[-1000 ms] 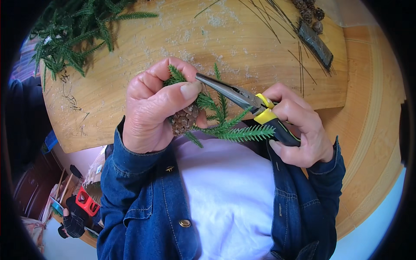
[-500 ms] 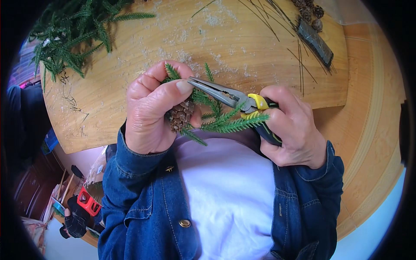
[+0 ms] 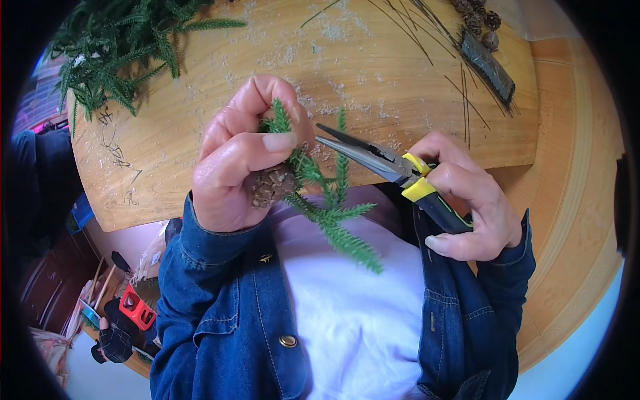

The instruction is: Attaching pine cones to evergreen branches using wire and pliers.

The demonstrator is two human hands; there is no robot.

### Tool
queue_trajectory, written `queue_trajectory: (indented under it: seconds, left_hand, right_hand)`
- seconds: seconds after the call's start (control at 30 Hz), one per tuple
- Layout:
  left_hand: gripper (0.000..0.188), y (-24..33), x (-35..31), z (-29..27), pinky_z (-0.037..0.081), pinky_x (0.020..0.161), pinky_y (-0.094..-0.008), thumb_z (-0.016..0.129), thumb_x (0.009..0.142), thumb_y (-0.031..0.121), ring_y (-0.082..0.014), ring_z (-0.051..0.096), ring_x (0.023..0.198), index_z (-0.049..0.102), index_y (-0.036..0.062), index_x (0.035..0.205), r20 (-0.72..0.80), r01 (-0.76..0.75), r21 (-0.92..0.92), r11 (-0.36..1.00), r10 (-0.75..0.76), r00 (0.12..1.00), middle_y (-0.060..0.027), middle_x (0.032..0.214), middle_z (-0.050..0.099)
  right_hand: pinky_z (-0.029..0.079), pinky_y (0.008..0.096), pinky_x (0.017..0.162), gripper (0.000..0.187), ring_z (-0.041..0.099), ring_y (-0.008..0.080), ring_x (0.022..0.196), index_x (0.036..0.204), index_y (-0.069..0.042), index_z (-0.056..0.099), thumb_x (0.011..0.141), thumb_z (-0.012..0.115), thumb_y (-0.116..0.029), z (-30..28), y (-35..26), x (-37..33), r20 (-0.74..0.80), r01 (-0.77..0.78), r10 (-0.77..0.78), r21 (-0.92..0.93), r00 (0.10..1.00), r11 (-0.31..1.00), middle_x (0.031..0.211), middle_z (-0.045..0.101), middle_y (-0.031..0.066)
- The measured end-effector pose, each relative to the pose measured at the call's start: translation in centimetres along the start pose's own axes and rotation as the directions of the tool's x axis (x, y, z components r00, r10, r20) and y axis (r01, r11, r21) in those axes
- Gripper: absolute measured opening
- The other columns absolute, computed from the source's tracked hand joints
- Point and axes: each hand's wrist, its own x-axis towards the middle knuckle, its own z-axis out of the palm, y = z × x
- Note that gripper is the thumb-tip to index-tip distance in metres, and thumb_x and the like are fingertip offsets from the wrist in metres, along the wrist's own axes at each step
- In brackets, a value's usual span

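Note:
My left hand (image 3: 247, 150) is closed round a brown pine cone (image 3: 272, 187) and a green artificial pine sprig (image 3: 327, 213), pinched between thumb and fingers. The sprig's branches fan out to the right and down across my shirt. In my right hand (image 3: 470, 193) are long-nose pliers (image 3: 393, 170) with yellow and black handles. Their jaws are parted, and the tips point at the left fingertips with a small gap between. Nothing shows between the jaws. Part of the cone and the sprig's stem are hidden by my left fingers.
A heap of green sprigs (image 3: 127, 47) lies at the table's far left. Thin dark wires (image 3: 465, 100), a dark wrapped bundle (image 3: 488, 67) and several pine cones (image 3: 475, 20) are at the far right. White flecks dot the wooden table (image 3: 200, 133). A person (image 3: 117, 333) is at lower left.
The pliers have drawn back to the right from my left thumb, and their jaws have opened. The sprig has turned, so its long branch now hangs lower.

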Motion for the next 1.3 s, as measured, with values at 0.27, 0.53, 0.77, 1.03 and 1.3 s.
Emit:
queue_trajectory:
  seconds: [0.27,0.53,0.77,1.03,1.3]
  left_hand:
    - [0.020,-0.6,0.2,0.0,0.044,0.052,-0.0295,0.050,0.079,0.013,-0.0203,0.051,0.056,0.043,0.0020,0.094,-0.009,-0.108,0.142,0.984,0.110,0.994,-0.0092,0.068,0.047]
    - [0.019,-0.9,0.1,0.1,0.042,0.052,-0.0290,0.047,0.081,0.013,-0.0201,0.050,0.057,0.043,0.0025,0.096,-0.034,-0.095,0.148,0.984,0.101,0.994,-0.0091,0.069,0.047]
    - [0.020,-0.9,0.1,0.8,0.041,0.052,-0.0287,0.046,0.082,0.015,-0.0187,0.049,0.057,0.043,0.0023,0.097,-0.079,-0.103,0.183,0.978,0.119,0.990,-0.0086,0.069,0.047]
    - [0.026,-0.4,0.3,0.1,0.038,0.050,-0.0274,0.051,0.078,0.016,-0.0166,0.045,0.055,0.044,0.0020,0.099,-0.028,-0.059,0.172,0.983,0.065,0.998,-0.0054,0.064,0.044]
    - [0.030,-0.4,0.3,0.4,0.037,0.046,-0.0286,0.054,0.076,0.018,-0.0169,0.043,0.051,0.045,0.0010,0.099,0.070,0.144,-0.061,0.988,-0.140,0.988,-0.0044,0.061,0.044]
  right_hand:
    - [0.037,0.0326,0.078,0.043,0.047,0.0247,0.089,0.094,-0.001,0.058,0.062,0.068,-0.027,0.0,-0.3,0.3,0.081,-0.072,0.065,0.081,0.995,0.994,0.102,0.049,0.0160]
    - [0.038,0.0304,0.073,0.031,0.047,0.0244,0.085,0.087,0.002,0.056,0.062,0.066,-0.015,0.8,0.4,0.7,0.078,-0.047,0.045,0.019,0.996,0.999,0.098,0.048,0.0150]
    - [0.038,0.0308,0.073,0.025,0.047,0.0260,0.083,0.082,0.003,0.054,0.062,0.064,-0.007,0.4,0.2,0.6,0.113,-0.089,0.096,-0.073,0.989,0.993,0.095,0.048,0.0148]
    - [0.040,0.0339,0.072,0.027,0.050,0.0290,0.082,0.083,0.002,0.058,0.060,0.065,-0.010,0.5,0.2,0.7,0.032,0.016,-0.013,-0.083,0.999,0.996,0.095,0.050,0.0162]
    - [0.042,0.0346,0.069,0.030,0.051,0.0289,0.081,0.086,0.002,0.059,0.058,0.067,-0.007,0.0,-0.1,1.2,0.109,0.079,-0.064,-0.141,0.992,0.987,0.097,0.051,0.0167]
